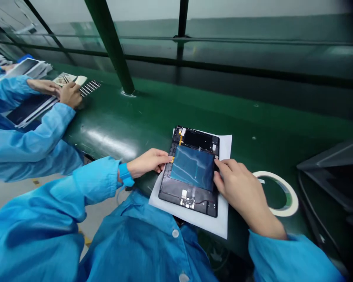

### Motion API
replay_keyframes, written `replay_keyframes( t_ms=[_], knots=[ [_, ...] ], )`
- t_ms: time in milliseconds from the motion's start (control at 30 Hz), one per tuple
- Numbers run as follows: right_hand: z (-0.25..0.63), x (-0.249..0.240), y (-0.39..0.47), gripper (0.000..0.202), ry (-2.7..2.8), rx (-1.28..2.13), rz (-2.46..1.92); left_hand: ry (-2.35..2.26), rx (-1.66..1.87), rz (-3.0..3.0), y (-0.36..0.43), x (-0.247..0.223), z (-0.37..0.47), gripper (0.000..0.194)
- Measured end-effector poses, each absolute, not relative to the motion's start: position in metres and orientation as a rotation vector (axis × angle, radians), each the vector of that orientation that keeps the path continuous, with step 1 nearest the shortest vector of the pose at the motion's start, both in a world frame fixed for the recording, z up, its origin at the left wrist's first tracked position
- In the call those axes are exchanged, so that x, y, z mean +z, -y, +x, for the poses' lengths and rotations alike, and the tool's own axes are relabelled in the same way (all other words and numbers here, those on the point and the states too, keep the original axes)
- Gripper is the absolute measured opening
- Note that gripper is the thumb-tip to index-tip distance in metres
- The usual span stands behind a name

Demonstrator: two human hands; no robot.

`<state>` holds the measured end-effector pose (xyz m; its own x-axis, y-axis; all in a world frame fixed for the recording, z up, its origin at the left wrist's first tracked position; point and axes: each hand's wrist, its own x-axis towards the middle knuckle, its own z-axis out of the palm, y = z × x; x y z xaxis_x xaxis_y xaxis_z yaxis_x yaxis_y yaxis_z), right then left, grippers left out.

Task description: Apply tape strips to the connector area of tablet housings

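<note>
An opened tablet (172, 188) lies on a white sheet (223, 227) at the bench edge, its inner parts facing up. A shiny blue film-like rectangle (192, 166) covers its middle, with small circuit parts above and below. My left hand (150, 161) pinches the tablet's left edge between thumb and fingers, near a small orange tab. On the opposite side, my right hand (238, 186) rests with bent fingertips against the right edge. Its fingers are curled, and whether they hold some small thing there is hidden.
A roll of tape (292, 203) lies right of my right hand. Farther right stands a dark, grey-edged object (335, 172) with a cable. A green post (111, 43) rises from the green bench (153, 113). At left, a co-worker's hands (69, 94) work over stacked panels (29, 107).
</note>
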<state>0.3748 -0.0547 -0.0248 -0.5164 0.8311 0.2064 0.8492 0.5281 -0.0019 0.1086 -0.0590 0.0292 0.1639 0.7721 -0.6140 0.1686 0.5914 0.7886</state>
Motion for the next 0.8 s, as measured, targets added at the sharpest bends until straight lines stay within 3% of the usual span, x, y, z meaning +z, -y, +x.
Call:
replay_keyframes(
  t_ms=[200,533,667,800],
  knots=[
    [0.373,-0.028,0.055,0.031,2.558,-0.055,-1.344,-1.51,0.565,0.96,0.052,0.025,0.09,0.032],
    [0.378,-0.042,0.053,0.033,2.47,0.002,-1.235,-2.077,0.44,1.37,0.021,0.059,-0.047,0.024],
    [0.382,-0.05,0.049,0.038,2.432,0.007,-1.2,-2.175,0.401,1.777,0.016,0.06,-0.043,0.016],
    [0.39,-0.06,0.045,0.033,2.388,0.082,-1.145,-1.983,0.322,2.171,0.005,0.034,-0.015,0.029]
  ],
)
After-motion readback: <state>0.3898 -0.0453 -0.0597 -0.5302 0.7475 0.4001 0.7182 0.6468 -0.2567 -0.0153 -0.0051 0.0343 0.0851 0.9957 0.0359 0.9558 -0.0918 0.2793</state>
